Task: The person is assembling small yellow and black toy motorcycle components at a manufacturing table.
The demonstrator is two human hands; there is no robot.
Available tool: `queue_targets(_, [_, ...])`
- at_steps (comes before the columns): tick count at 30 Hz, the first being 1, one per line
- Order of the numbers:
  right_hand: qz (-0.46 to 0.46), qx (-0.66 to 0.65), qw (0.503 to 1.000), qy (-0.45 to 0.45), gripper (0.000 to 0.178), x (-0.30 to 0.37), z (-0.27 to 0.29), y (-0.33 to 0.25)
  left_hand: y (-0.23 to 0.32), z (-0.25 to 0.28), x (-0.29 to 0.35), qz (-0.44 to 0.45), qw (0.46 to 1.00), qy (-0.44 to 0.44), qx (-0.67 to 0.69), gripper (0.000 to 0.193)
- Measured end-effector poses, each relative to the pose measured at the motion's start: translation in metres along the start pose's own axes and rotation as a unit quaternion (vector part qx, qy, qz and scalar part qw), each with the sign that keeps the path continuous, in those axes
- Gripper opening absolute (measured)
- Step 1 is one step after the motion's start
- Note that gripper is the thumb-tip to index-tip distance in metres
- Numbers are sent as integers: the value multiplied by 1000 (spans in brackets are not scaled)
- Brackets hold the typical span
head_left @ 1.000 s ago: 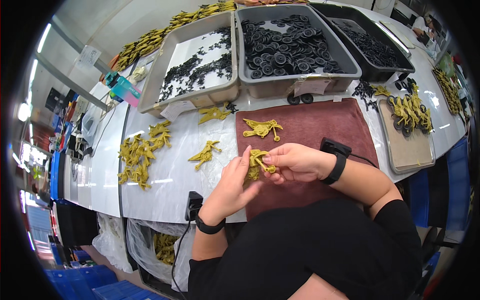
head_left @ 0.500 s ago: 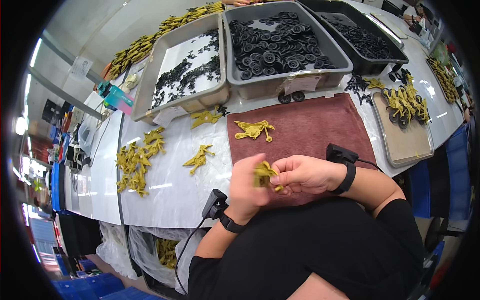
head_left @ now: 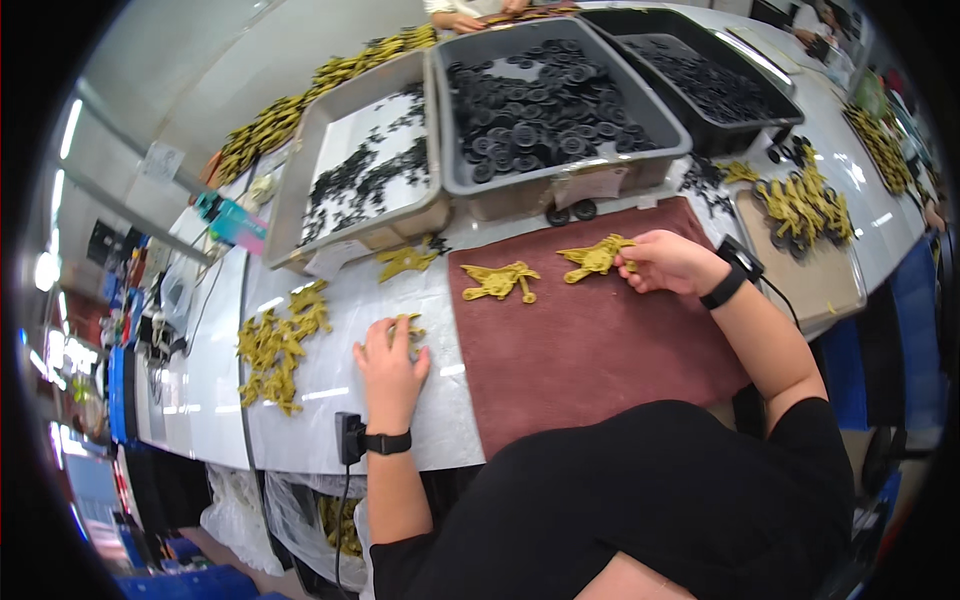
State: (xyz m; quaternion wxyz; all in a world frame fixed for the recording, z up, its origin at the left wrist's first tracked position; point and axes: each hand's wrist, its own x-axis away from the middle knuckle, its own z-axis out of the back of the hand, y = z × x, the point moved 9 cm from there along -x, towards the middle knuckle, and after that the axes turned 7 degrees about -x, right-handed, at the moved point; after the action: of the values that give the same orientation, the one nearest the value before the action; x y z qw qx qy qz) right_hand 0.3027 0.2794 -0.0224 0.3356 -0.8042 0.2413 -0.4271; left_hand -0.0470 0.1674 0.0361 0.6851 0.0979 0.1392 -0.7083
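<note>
My right hand (head_left: 672,264) pinches one end of a yellow-green plastic toy frame part (head_left: 592,258), which lies at or just above the far side of the brown cloth mat (head_left: 600,350). To its left a similar yellow-green part (head_left: 498,281) rests on the mat. My left hand (head_left: 391,365) reaches over the white table left of the mat, its fingers apart. Under its fingertips is another yellow-green part (head_left: 416,328), mostly covered by the hand. Farther off, one more yellow-green part (head_left: 406,262) lies near the left bin.
A pile of yellow-green parts (head_left: 280,350) lies at left. Beyond stand a bin of small black pieces (head_left: 432,215), a grey bin of black wheels (head_left: 500,205) and a black bin (head_left: 715,143). At right, a tray (head_left: 815,290) carries wheeled yellow-green assemblies. Another person's hands (head_left: 465,22) show behind.
My hands have parted from in front of my body. The right has carried a yellow-green part to the mat's far side; the left has moved left onto the loose part on the table.
</note>
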Motion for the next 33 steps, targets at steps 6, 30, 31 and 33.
queue_targets(6, [130,342,911,191,23,20,25,-29,-11,17,-13,15,997,60,36,47])
queue_targets(30, [406,366,837,-29,18,59,-164,-45,-34,26,-16,238,608,46,756,13])
queue_targets(31, [394,348,849,-50,19,54,-175,-41,-6,29,-17,225,592,24,774,13])
queue_targets(33, [390,311,862,-86,23,49,-195,-34,40,34,-13,199,561,-16,804,12])
